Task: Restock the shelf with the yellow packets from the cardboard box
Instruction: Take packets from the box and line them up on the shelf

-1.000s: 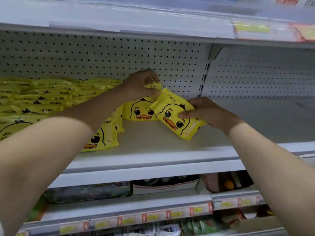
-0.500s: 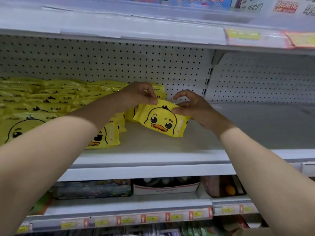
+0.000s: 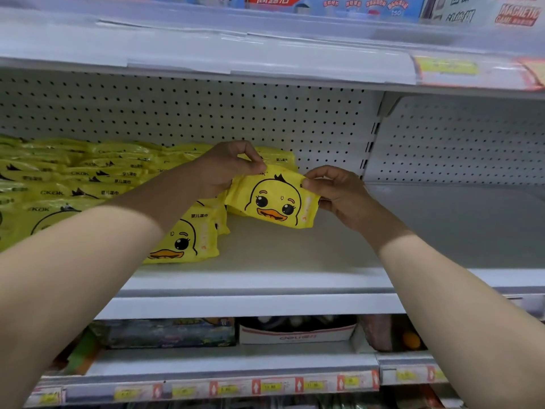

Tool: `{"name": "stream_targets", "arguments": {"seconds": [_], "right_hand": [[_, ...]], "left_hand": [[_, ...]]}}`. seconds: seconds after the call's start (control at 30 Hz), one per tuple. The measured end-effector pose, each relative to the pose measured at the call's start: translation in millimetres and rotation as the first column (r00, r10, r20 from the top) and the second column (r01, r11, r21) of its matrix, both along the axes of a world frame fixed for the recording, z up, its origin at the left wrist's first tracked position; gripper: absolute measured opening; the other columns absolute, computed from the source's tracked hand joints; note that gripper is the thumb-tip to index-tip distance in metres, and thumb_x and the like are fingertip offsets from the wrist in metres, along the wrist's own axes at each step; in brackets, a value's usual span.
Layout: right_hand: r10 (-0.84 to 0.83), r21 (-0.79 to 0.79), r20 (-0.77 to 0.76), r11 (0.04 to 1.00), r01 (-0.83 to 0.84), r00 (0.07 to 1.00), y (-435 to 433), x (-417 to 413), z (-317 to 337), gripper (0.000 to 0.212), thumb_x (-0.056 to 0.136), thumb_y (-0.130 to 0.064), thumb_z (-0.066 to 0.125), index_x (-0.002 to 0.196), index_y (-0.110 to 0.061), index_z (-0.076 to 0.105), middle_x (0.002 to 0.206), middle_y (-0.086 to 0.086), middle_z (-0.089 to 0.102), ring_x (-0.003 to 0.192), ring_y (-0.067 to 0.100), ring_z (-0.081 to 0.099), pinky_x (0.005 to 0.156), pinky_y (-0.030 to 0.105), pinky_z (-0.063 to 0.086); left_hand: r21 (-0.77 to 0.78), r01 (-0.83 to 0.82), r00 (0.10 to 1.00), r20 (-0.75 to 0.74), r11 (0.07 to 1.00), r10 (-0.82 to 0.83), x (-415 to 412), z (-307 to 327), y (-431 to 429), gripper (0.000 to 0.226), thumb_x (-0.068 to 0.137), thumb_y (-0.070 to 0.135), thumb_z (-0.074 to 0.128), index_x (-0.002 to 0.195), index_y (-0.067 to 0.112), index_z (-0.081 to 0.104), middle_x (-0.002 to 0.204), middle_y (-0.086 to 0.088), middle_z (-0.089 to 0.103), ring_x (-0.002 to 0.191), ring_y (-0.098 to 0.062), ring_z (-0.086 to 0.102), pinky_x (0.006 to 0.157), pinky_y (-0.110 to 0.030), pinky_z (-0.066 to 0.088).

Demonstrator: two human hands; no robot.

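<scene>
A yellow packet with a duck face (image 3: 272,200) stands nearly upright on the white shelf (image 3: 295,255), leaning back against other packets. My left hand (image 3: 227,166) pinches its top left corner. At its top right corner my right hand (image 3: 336,190) pinches it too. More yellow packets (image 3: 73,184) lie stacked along the shelf's left part, and one packet (image 3: 185,240) stands in front under my left forearm. The cardboard box is out of view.
A perforated back wall (image 3: 265,119) closes the shelf behind. Bare shelf surface (image 3: 457,225) stretches to the right. The upper shelf (image 3: 265,57) overhangs with price labels. Below, a lower shelf holds boxes and a white tray (image 3: 295,335).
The packet went from tilted in my right hand to upright and level, now pinched by both hands and set further back against the row. The camera view has tilted upward.
</scene>
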State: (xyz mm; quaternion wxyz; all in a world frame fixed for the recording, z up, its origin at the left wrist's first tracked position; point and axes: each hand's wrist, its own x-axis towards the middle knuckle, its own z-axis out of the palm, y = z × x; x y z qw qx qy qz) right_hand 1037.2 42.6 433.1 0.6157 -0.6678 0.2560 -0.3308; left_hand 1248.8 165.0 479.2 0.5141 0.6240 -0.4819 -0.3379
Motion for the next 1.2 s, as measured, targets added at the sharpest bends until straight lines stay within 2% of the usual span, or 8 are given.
{"name": "stream_targets", "arguments": {"seconds": [0.1, 0.2, 0.3, 0.4, 0.53, 0.8, 1.0, 1.2], "right_hand": [[-0.046, 0.035, 0.023, 0.998, 0.045, 0.999, 1, 7, -1, 0.008, 0.085, -0.007, 0.074, 0.090, -0.012, 0.071, 0.091, 0.006, 0.073, 0.080, 0.019, 0.068, 0.076, 0.032, 0.059], [-0.039, 0.056, 0.042, 0.998, 0.037, 0.998, 0, 11, 2, 0.007, 0.085, -0.007, 0.073, 0.092, -0.008, 0.072, 0.086, 0.005, 0.074, 0.075, 0.017, 0.069, 0.070, 0.030, 0.059], [-0.018, 0.034, 0.027, 0.999, 0.017, 0.999, 0, 12, 4, 0.008, 0.085, -0.006, 0.072, 0.093, -0.006, 0.072, 0.081, 0.003, 0.075, 0.072, 0.016, 0.069, 0.067, 0.029, 0.059], [0.001, 0.000, 0.011, 1.000, -0.001, 1.000, -1, 12, 4, 0.007, 0.084, -0.003, 0.072, 0.091, -0.006, 0.074, 0.079, 0.004, 0.075, 0.071, 0.016, 0.070, 0.067, 0.028, 0.059], [0.000, -0.039, -0.024, 0.999, -0.001, 1.000, -1, 13, 3, 0.007, 0.082, -0.001, 0.073, 0.086, -0.007, 0.075, 0.078, 0.005, 0.076, 0.068, 0.016, 0.070, 0.064, 0.027, 0.059], [0.035, 0.008, -0.047, 0.999, -0.035, 0.998, -3, 8, -2, 0.012, 0.079, -0.003, 0.073, 0.075, -0.014, 0.078, 0.081, 0.004, 0.076, 0.077, 0.016, 0.072, 0.074, 0.029, 0.060], [0.000, 0.013, -0.099, 1.000, 0.002, 0.995, -3, 16, -4, 0.013, 0.079, 0.000, 0.075, 0.075, -0.012, 0.077, 0.080, 0.005, 0.076, 0.074, 0.015, 0.072, 0.070, 0.028, 0.060], [-0.147, -0.096, -0.156, 0.986, 0.133, 0.977, -8, 37, -14, 0.013, 0.078, -0.002, 0.080, 0.077, -0.015, 0.075, 0.075, -0.003, 0.075, 0.073, 0.008, 0.070, 0.080, 0.030, 0.058]], "left_hand": [[0.023, 0.055, 0.998, -0.013, 0.998, -0.055, 1, 2, 3, 0.012, 0.088, 0.005, 0.068, 0.089, 0.016, 0.063, 0.072, 0.004, 0.068, 0.057, -0.008, 0.063, 0.047, -0.020, 0.049], [0.104, 0.134, 0.991, 0.004, 0.985, -0.135, 7, 1, 3, 0.015, 0.087, 0.005, 0.069, 0.094, 0.017, 0.067, 0.084, -0.002, 0.071, 0.074, -0.014, 0.068, 0.064, -0.028, 0.056], [0.154, 0.127, 0.989, 0.053, 0.980, -0.136, 11, -3, 0, 0.011, 0.083, 0.007, 0.072, 0.085, 0.017, 0.069, 0.094, -0.001, 0.073, 0.087, -0.016, 0.065, 0.080, -0.034, 0.052], [0.198, 0.138, 0.983, 0.092, 0.970, -0.159, 13, -2, -1, 0.010, 0.082, 0.005, 0.073, 0.082, 0.014, 0.069, 0.096, 0.002, 0.075, 0.083, -0.010, 0.068, 0.073, -0.026, 0.055], [0.276, 0.129, 0.929, 0.301, 0.952, -0.213, 10, -2, -4, 0.010, 0.079, 0.010, 0.078, 0.085, 0.015, 0.071, 0.099, -0.002, 0.075, 0.086, -0.009, 0.066, 0.082, -0.028, 0.053], [0.253, 0.112, 0.786, 0.569, 0.961, -0.241, 13, 14, -9, 0.008, 0.080, 0.022, 0.079, 0.086, 0.020, 0.074, 0.075, 0.011, 0.071, 0.064, 0.002, 0.058, 0.064, -0.017, 0.045], [0.239, 0.099, 0.709, 0.664, 0.966, -0.237, 21, 8, -14, 0.008, 0.079, 0.024, 0.080, 0.086, 0.023, 0.075, 0.086, 0.008, 0.073, 0.077, -0.001, 0.063, 0.077, -0.021, 0.048], [0.203, 0.054, 0.631, 0.752, 0.978, -0.191, 27, -4, -27, 0.011, 0.077, 0.019, 0.081, 0.084, 0.022, 0.074, 0.087, 0.007, 0.073, 0.084, -0.005, 0.065, 0.076, -0.022, 0.049]]}}
